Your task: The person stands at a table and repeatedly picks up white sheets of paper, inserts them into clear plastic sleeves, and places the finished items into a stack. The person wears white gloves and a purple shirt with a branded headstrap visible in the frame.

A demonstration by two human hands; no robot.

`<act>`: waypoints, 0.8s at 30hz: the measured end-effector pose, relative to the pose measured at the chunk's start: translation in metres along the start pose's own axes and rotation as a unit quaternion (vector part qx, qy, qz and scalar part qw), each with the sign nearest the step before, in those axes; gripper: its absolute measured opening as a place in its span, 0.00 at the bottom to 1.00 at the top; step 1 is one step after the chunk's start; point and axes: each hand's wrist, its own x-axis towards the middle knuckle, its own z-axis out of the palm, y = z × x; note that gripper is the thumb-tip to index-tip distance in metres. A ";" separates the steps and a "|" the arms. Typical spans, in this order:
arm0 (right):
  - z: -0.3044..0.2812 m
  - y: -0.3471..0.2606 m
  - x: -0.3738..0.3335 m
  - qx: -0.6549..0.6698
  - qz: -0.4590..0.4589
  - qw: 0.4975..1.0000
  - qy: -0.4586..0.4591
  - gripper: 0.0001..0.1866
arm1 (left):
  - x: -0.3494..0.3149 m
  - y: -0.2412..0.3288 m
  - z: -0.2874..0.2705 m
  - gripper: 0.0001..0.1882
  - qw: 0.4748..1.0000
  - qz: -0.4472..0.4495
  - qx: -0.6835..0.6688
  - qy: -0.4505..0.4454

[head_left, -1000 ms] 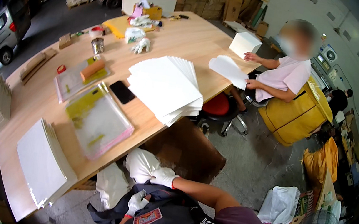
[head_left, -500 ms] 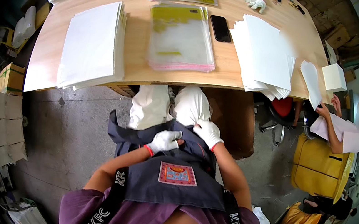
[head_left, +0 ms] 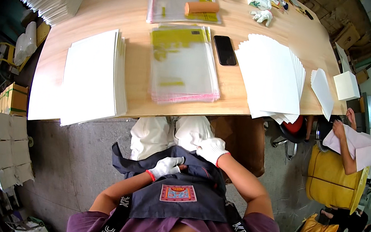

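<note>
I wear a dark blue apron (head_left: 148,209) with a colourful square patch, spread over my lap and white trousers (head_left: 148,134). My left hand (head_left: 166,167), in a white glove with a red cuff, lies on the apron with its fingers curled over a fold. Beside it, to the right and a little farther off, my right hand (head_left: 212,150) is gloved alike and closed at the apron's far edge, over my thigh; its fingertips are partly hidden. Both hands are below the table's near edge.
On the wooden table (head_left: 135,102) lie white sheet stacks (head_left: 91,76) (head_left: 269,75), clear plastic bags (head_left: 185,68), a black phone (head_left: 225,50), an orange-brown cylinder (head_left: 201,8) and a spare glove (head_left: 261,16). At right, a person (head_left: 357,145) sits near a yellow padded seat (head_left: 334,177).
The whole view has shifted, so the table and my hands sit lower and more of the table's far side shows. Both hands keep nearly the same place on the apron.
</note>
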 end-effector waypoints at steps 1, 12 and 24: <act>-0.018 -0.005 0.006 -0.017 -0.005 1.000 -0.001 0.18 | -0.001 0.001 -0.002 0.19 1.000 0.017 -0.016 0.019; -0.047 0.001 0.012 0.353 -0.101 0.890 0.271 0.07 | -0.014 0.013 -0.037 0.13 0.981 0.155 0.080 0.086; -0.108 0.131 -0.051 0.814 0.175 0.511 0.214 0.23 | -0.034 0.074 -0.077 0.09 0.981 0.121 0.039 0.147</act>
